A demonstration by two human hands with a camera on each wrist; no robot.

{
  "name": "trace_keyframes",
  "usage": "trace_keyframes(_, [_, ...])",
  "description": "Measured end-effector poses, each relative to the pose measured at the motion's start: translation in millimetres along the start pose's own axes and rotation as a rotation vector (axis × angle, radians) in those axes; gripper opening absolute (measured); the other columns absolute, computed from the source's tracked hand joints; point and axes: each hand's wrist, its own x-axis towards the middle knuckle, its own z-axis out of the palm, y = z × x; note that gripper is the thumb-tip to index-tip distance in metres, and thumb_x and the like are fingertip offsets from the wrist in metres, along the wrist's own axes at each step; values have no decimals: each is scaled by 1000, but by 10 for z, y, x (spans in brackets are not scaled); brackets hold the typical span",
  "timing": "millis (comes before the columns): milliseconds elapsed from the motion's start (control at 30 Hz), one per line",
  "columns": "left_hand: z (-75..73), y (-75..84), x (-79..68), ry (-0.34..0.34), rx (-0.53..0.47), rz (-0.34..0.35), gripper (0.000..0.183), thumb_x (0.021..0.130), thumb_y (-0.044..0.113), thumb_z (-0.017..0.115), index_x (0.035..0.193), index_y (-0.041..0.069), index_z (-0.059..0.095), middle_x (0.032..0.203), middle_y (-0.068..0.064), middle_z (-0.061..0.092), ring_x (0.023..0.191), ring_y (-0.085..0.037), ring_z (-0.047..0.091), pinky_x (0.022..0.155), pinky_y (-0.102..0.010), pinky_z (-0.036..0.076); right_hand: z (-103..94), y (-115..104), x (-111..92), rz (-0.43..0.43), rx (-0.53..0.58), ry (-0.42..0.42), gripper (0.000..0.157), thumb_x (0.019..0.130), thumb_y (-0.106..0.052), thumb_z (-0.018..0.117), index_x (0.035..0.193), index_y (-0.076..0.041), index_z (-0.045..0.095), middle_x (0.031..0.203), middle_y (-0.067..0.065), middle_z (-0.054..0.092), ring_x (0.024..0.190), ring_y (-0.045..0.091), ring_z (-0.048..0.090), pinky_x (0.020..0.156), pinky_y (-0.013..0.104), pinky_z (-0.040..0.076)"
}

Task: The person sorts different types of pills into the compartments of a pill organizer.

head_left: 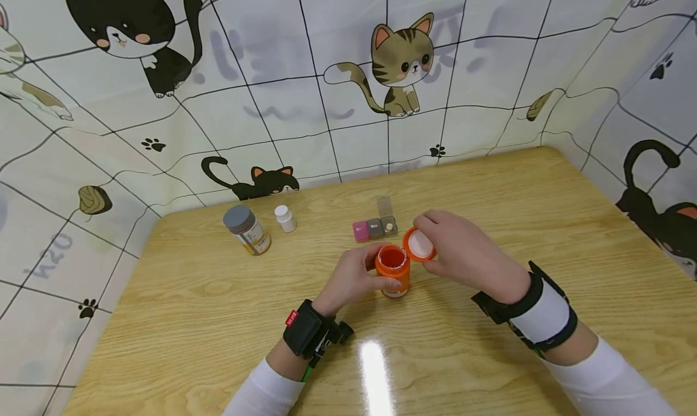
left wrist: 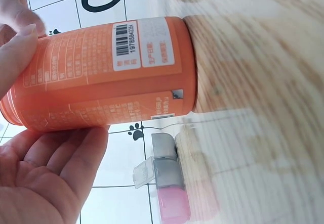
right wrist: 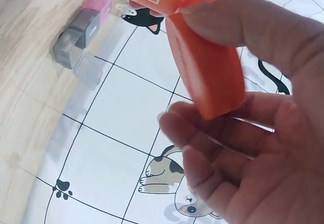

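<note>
"How are the hands placed?"

"Both forearms come in from the near side, in white sleeves (head_left: 607, 377). The left hand (head_left: 354, 278) wraps the orange bottle (head_left: 400, 274) from its left, thumb across the front and fingers round the far side, close below the mouth."

"And the right?"

"The right hand (head_left: 463, 250) reaches in from the other side. It pinches the orange cap (head_left: 420, 245) by the rim, thumb on one side and fingers on the other, so that grip is narrow. The cap is tipped, its white inner face showing. It's right beside the open mouth; whether the two touch, I can't tell."

"Where does the bottle stand?"

"Upright on the wooden worktop (head_left: 212, 319), between the left and right edges and well in from both."

"What else is on there?"

"A three-compartment pill box (head_left: 374, 228) sits between the bottle and the far edge, pink at its left end, then two greys. The right-hand compartment's clear lid stands up, with something pale inside. Near the far left corner are a grey-lidded jar (head_left: 247, 230) and, just right of it, a small white bottle (head_left: 285, 218)."

"And the room?"

"White sheeting (head_left: 272, 113) printed with cartoon cats, paw prints and black lines rises behind the far edge and along both sides. A bright reflection (head_left: 376, 373) gleams on the wood, nearer us."
</note>
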Motion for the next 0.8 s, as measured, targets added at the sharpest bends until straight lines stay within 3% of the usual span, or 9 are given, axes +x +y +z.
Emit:
trace_keyframes(267, [-3,-20,-8,4,-26,-3,48,73,17,79,116,12,59,106,1,64,95,-6,56,85,-26,44,18,-27,87,-116,184,-21,46,68,-15,80,105,-5,55,90,2,58,78,17,50,71,34,48])
trace_keyframes(400, [-41,172,-50,-4,-43,-11,45,74,8,76,115,4,59,107,-7,64,95,-8,56,85,-26,44,107,-41,117,-127,294,-40,46,72,-16,77,110,-2,57,102,7,60,88,18,53,77,34,49])
trace_keyframes(500, [-26,126,-37,-11,-44,-6,43,74,9,77,113,5,60,106,-5,64,95,-8,56,86,-26,44,181,-43,120,-105,346,-57,49,74,-17,75,115,1,56,108,11,58,89,20,53,76,34,49])
trace_keyframes(633, [32,-130,23,-19,-37,4,42,73,15,79,110,11,62,103,2,64,95,-6,56,85,-25,44,249,-50,117,-83,387,-69,52,74,-16,73,119,2,54,111,14,56,88,19,53,74,34,50])
trace_keyframes(800, [15,-137,41,-33,-13,-8,42,72,16,79,111,12,61,103,3,64,94,-6,56,84,-25,45,295,-49,108,-72,425,-41,53,73,-16,73,120,1,55,111,12,56,87,17,53,74,34,50])
